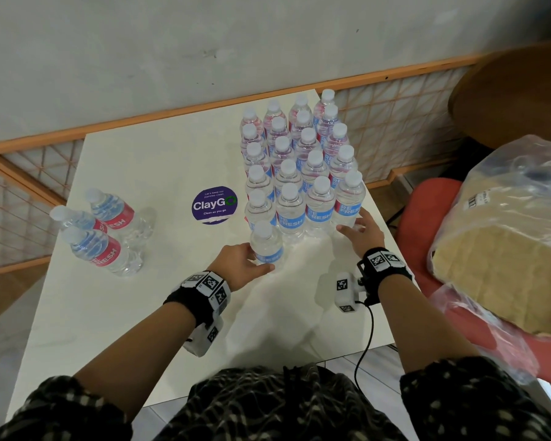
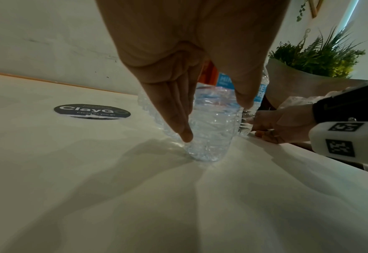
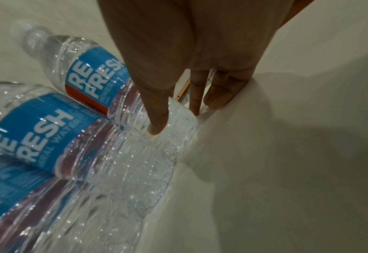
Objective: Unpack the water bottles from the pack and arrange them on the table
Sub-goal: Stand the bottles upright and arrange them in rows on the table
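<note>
Nearly done, I judge: upper-centre block of bottles (image 1: 303,167) stands on the counter (image 1: 159,167); left hand (image 1: 236,261) fingers (image 2: 178,119) curl round the front bottle (image 1: 265,245), right hand (image 1: 361,232) fingers (image 3: 157,109) spread, touching the corner bottle (image 1: 349,198).

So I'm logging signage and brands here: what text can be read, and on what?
"ClayGO", "Clean as you go": round purple sticker on the table; its top line is too small.
"RE FRESH": blue bottle labels.
"MINERAL WATER": blue label, right wrist view.
"FRESH": red-label bottles.
Pack label: unreadable.

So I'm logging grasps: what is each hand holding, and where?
Left hand grips the front bottle around its lower body. Right hand holds nothing; its fingertips touch the corner bottle's base.
</note>
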`<state>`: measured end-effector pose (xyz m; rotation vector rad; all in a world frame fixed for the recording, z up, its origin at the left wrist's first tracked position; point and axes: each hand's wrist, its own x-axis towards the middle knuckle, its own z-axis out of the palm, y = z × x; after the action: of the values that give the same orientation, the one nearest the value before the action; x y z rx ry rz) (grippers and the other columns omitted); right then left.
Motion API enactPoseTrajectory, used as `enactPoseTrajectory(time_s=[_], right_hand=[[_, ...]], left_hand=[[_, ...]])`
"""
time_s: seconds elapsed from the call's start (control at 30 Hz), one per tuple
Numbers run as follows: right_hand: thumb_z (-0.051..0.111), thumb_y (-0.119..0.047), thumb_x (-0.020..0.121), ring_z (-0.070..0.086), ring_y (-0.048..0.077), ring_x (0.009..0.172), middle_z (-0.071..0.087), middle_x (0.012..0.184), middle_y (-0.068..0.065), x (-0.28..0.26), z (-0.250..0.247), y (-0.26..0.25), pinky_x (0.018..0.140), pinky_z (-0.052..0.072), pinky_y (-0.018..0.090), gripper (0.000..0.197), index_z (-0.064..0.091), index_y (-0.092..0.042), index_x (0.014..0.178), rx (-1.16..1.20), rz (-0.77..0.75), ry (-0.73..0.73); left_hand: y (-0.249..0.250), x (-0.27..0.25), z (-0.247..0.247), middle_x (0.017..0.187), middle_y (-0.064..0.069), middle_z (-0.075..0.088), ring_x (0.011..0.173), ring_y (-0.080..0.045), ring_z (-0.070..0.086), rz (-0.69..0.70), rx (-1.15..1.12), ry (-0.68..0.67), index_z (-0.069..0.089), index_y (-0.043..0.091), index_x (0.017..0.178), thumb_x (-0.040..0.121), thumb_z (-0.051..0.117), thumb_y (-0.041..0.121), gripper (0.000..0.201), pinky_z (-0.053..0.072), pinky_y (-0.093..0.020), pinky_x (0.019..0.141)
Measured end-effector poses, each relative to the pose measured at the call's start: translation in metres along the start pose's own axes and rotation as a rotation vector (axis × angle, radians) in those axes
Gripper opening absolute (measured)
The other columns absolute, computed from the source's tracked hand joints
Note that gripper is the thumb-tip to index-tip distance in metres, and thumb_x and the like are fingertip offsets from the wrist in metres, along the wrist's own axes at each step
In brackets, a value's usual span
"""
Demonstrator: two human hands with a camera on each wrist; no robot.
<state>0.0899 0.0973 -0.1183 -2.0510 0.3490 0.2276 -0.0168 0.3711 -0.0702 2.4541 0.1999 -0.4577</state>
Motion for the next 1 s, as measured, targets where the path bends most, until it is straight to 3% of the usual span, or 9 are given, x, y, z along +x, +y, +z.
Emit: enactPoseTrajectory(time_s=[0.17, 0.3, 0.4, 0.47, 0.6, 0.7, 0.8, 0.87, 1.0], right_hand=[[0.073, -0.036, 0.079, 0.052, 0.024, 0.118, 0.058, 0.127, 0.005, 0.000, 0.002, -0.003, 0.110, 0.032, 0.044, 0.067, 0.042, -0.028, 0.138, -0.025, 0.008, 0.020], [0.072, -0.036, 0.080, 0.053, 0.024, 0.119, 0.057, 0.128, 0.007, -0.001, 0.003, -0.006, 0.109, 0.032, 0.045, 0.067, 0.041, -0.026, 0.138, -0.038, -0.002, 0.027], [0.072, -0.034, 0.080, 0.053, 0.025, 0.119, 0.057, 0.129, 0.009, -0.002, 0.004, -0.005, 0.109, 0.032, 0.045, 0.069, 0.040, -0.024, 0.140, -0.054, -0.011, 0.028], [0.072, -0.033, 0.080, 0.053, 0.026, 0.119, 0.057, 0.129, 0.011, -0.004, 0.004, -0.005, 0.110, 0.032, 0.045, 0.070, 0.039, -0.022, 0.140, -0.070, -0.021, 0.032], [0.073, -0.032, 0.079, 0.053, 0.028, 0.119, 0.057, 0.128, 0.012, -0.005, 0.003, -0.005, 0.109, 0.032, 0.046, 0.070, 0.040, -0.023, 0.140, -0.069, -0.035, 0.031], [0.074, -0.030, 0.078, 0.053, 0.028, 0.118, 0.057, 0.127, 0.012, -0.007, 0.001, -0.004, 0.108, 0.033, 0.046, 0.069, 0.041, -0.025, 0.139, -0.055, -0.043, 0.013], [0.075, -0.027, 0.077, 0.053, 0.028, 0.116, 0.057, 0.126, 0.012, -0.007, 0.001, -0.002, 0.107, 0.036, 0.045, 0.071, 0.040, -0.026, 0.139, -0.032, -0.043, -0.009], [0.076, -0.026, 0.076, 0.052, 0.027, 0.118, 0.056, 0.127, 0.011, -0.007, 0.001, 0.000, 0.107, 0.037, 0.045, 0.075, 0.038, -0.027, 0.140, -0.009, -0.027, -0.016], [0.076, -0.019, 0.077, 0.051, 0.026, 0.118, 0.055, 0.125, 0.010, -0.012, -0.001, 0.005, 0.102, 0.041, 0.038, 0.068, 0.041, -0.016, 0.135, 0.048, 0.026, -0.007]], left_hand=[[-0.003, 0.006, 0.005, 0.111, 0.004, 0.068, 0.102, -0.012, 0.063, -0.045, 0.033, -0.019, 0.061, 0.020, 0.118, 0.074, 0.066, 0.061, 0.061, 0.048, -0.031, 0.096], [-0.012, -0.002, -0.003, 0.101, 0.006, 0.067, 0.090, -0.011, 0.065, -0.042, -0.057, -0.001, 0.062, 0.018, 0.113, 0.077, 0.072, 0.047, 0.047, 0.050, -0.028, 0.090], [-0.041, -0.014, -0.020, 0.085, 0.003, 0.064, 0.079, -0.017, 0.060, 0.050, -0.093, 0.343, 0.066, 0.012, 0.100, 0.083, 0.067, 0.017, 0.018, 0.053, -0.039, 0.080], [-0.062, -0.020, -0.034, 0.095, -0.004, 0.060, 0.093, -0.024, 0.054, 0.037, -0.042, 0.677, 0.066, 0.009, 0.096, 0.080, 0.064, 0.006, 0.017, 0.050, -0.041, 0.084], [-0.091, -0.025, -0.067, 0.127, -0.022, 0.040, 0.121, -0.034, 0.039, -0.270, -0.193, 1.211, 0.054, 0.002, 0.115, 0.074, 0.069, 0.014, 0.045, 0.035, -0.032, 0.101], [-0.108, -0.027, -0.085, 0.139, -0.016, 0.030, 0.127, -0.030, 0.034, -0.515, -0.331, 1.418, 0.041, 0.008, 0.131, 0.072, 0.072, 0.027, 0.070, 0.034, -0.034, 0.105], [-0.125, -0.021, -0.096, 0.143, -0.011, 0.028, 0.132, -0.024, 0.033, -0.584, -0.476, 1.419, 0.025, 0.010, 0.142, 0.073, 0.076, 0.036, 0.090, 0.033, -0.028, 0.106], [-0.133, -0.016, -0.097, 0.139, -0.005, 0.039, 0.125, -0.014, 0.045, -0.524, -0.742, 1.319, 0.023, 0.013, 0.144, 0.078, 0.075, 0.022, 0.085, 0.044, -0.013, 0.093], [-0.144, -0.017, -0.087, 0.128, -0.005, 0.056, 0.112, -0.019, 0.059, -0.459, -0.704, 1.176, 0.037, 0.014, 0.138, 0.072, 0.075, 0.024, 0.077, 0.049, -0.033, 0.098]])
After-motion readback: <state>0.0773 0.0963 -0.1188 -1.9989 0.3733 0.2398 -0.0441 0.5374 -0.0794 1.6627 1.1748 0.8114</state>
